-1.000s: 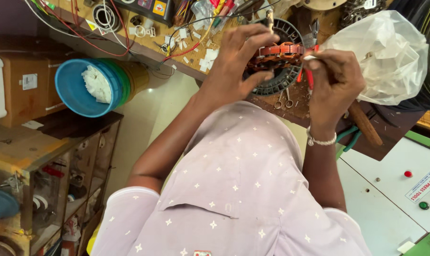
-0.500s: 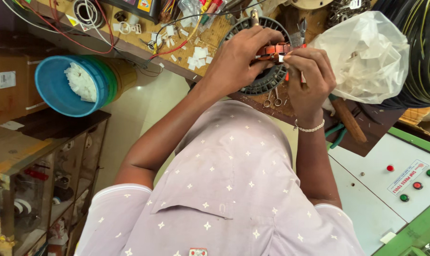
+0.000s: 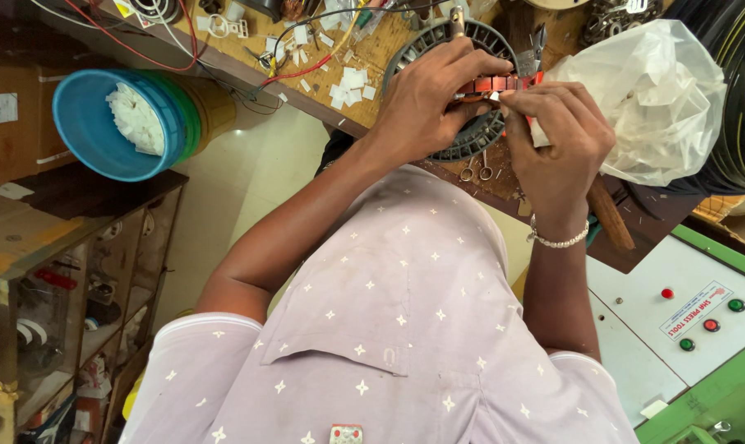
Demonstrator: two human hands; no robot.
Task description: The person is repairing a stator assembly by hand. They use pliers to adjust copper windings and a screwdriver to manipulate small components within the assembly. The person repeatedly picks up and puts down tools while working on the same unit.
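Gripping ring-shaped stator [image 3: 471,140] on bench [image 3: 389,49]: left hand [image 3: 438,99] fingers clamped on it | right hand [image 3: 557,136] fingers pinched together on small white strip [image 3: 495,96]

You stand over a pale tiled floor [image 3: 257,173] in daylight. Wooden tabletop [image 3: 389,49] ahead; open wooden shelving [image 3: 76,279] on your left; green-and-white control cabinet [image 3: 685,329] right.

Round black slotted motor stator [image 3: 471,140] with copper windings, lying flat on workbench
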